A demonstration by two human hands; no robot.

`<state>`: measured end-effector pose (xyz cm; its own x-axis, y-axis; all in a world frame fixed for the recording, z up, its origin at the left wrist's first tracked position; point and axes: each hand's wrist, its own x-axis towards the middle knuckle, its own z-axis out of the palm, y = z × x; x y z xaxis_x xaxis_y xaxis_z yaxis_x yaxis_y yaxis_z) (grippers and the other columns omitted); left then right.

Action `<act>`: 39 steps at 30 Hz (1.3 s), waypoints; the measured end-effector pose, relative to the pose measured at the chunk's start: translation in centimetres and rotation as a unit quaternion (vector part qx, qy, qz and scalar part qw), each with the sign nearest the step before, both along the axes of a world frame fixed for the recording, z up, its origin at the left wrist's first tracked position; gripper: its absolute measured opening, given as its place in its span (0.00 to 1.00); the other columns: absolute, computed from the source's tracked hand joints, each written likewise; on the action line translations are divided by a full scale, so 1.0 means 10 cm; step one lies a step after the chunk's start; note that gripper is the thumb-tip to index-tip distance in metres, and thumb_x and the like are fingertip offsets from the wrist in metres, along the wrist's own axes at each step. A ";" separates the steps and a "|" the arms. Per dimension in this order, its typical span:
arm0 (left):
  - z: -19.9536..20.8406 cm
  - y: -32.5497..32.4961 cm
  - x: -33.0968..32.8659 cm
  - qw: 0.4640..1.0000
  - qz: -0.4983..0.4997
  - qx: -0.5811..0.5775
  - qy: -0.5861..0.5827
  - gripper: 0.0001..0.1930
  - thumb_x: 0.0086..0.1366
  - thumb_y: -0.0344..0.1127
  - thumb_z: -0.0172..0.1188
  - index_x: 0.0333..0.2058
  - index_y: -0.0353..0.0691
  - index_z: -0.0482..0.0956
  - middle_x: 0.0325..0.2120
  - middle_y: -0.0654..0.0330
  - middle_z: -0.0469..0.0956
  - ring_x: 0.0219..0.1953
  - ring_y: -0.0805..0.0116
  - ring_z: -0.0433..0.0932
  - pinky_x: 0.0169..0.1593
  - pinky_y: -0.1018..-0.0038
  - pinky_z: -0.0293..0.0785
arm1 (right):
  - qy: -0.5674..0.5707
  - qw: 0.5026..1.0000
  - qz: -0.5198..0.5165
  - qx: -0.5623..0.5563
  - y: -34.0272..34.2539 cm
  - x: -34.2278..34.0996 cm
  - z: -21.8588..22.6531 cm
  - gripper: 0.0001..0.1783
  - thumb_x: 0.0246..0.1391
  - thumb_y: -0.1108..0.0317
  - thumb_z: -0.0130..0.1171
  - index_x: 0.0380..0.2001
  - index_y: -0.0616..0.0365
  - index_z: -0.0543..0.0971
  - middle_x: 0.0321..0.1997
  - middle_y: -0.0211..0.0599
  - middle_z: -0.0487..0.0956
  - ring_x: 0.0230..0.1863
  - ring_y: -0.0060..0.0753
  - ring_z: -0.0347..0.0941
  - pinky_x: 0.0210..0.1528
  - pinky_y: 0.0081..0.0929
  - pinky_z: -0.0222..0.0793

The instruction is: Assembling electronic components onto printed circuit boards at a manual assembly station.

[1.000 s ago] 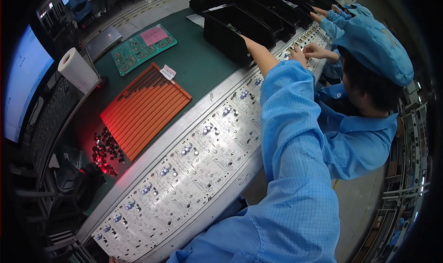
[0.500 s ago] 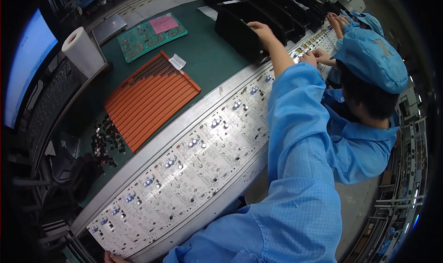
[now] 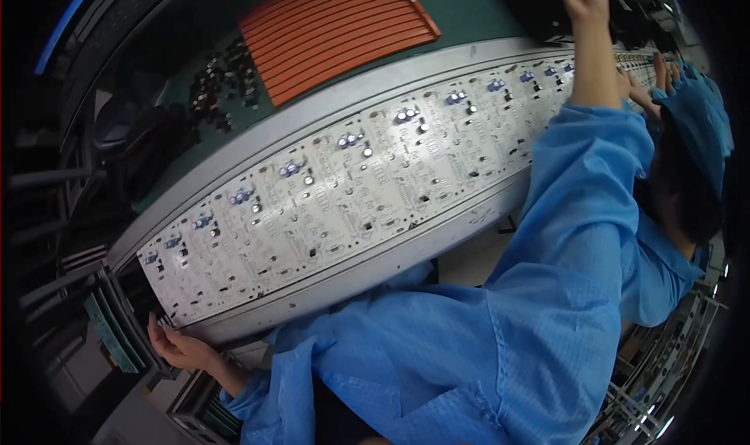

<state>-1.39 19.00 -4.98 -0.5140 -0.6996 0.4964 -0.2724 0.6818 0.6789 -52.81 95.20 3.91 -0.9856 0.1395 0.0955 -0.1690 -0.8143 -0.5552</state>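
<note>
A long row of white circuit boards [image 3: 324, 210] with blue and black parts lies along a metal rail track. My left hand [image 3: 181, 348] is beside the near left end of the track, fingers stretched out, with nothing seen in it. My right arm reaches over the boards to the far right. There my right hand [image 3: 587, 6] is beside a black bin [image 3: 539, 11], its fingers curled together. Whatever they may hold is too small or hidden to make out.
An orange slotted tray [image 3: 336, 42] holding dark strips sits on the green table beyond the track. Small loose dark parts [image 3: 223, 85] lie to its left. A co-worker in a blue cap [image 3: 703, 117] stands close on the right. Green boards [image 3: 113, 332] stand in a rack at left.
The view has swung down and left. My right hand, which was at the black bin's rim, now has its fingers curled. My left hand has come further into view at the track's end.
</note>
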 end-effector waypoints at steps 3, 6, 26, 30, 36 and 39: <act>0.35 0.51 -0.40 0.964 -0.134 0.172 0.151 0.19 0.71 0.30 0.42 0.55 0.24 0.71 0.56 0.45 0.72 0.57 0.51 0.73 0.64 0.59 0.66 | 0.046 0.987 0.149 0.029 -0.97 0.59 0.61 0.07 0.70 0.71 0.41 0.43 0.61 0.68 0.28 0.31 0.62 0.24 0.20 0.54 0.18 0.14 0.48; 0.71 1.13 -0.80 0.644 -0.397 0.618 0.212 0.26 0.73 0.39 0.39 0.62 0.26 0.61 0.64 0.35 0.59 0.65 0.34 0.61 0.67 0.44 0.60 | -0.012 0.944 0.324 0.059 -2.10 1.30 0.82 0.10 0.70 0.70 0.41 0.48 0.64 0.68 0.32 0.32 0.64 0.24 0.19 0.54 0.18 0.15 0.49; 0.57 2.26 -1.39 0.271 -0.293 0.909 0.120 0.19 0.77 0.38 0.39 0.57 0.32 0.67 0.49 0.50 0.75 0.52 0.57 0.75 0.59 0.62 0.73 | 0.450 0.603 0.094 0.652 -3.74 3.04 0.13 0.12 0.47 0.77 0.58 0.38 0.59 0.80 0.40 0.37 0.78 0.46 0.40 0.72 0.49 0.31 0.66; 0.49 2.25 -1.38 0.307 -0.314 0.892 0.105 0.17 0.77 0.37 0.40 0.55 0.33 0.69 0.46 0.52 0.74 0.49 0.58 0.75 0.56 0.63 0.73 | 0.316 0.659 0.042 0.682 -3.09 2.31 0.15 0.07 0.49 0.81 0.63 0.33 0.61 0.82 0.39 0.33 0.79 0.44 0.30 0.74 0.48 0.27 0.68; 0.41 2.28 -1.38 0.313 -0.392 0.861 0.091 0.17 0.77 0.38 0.39 0.54 0.34 0.69 0.44 0.53 0.74 0.48 0.61 0.74 0.54 0.67 0.72 | 0.047 0.747 0.136 0.649 -2.62 2.04 -0.28 0.05 0.53 0.79 0.64 0.34 0.63 0.82 0.38 0.32 0.81 0.41 0.23 0.76 0.44 0.21 0.70; 0.41 2.27 -1.39 0.291 -0.423 0.852 0.107 0.17 0.77 0.39 0.39 0.53 0.34 0.70 0.42 0.54 0.73 0.47 0.61 0.72 0.52 0.69 0.71 | 0.031 0.776 0.146 0.613 -2.64 2.07 -0.31 0.07 0.52 0.77 0.65 0.36 0.63 0.83 0.37 0.32 0.82 0.39 0.24 0.77 0.43 0.22 0.71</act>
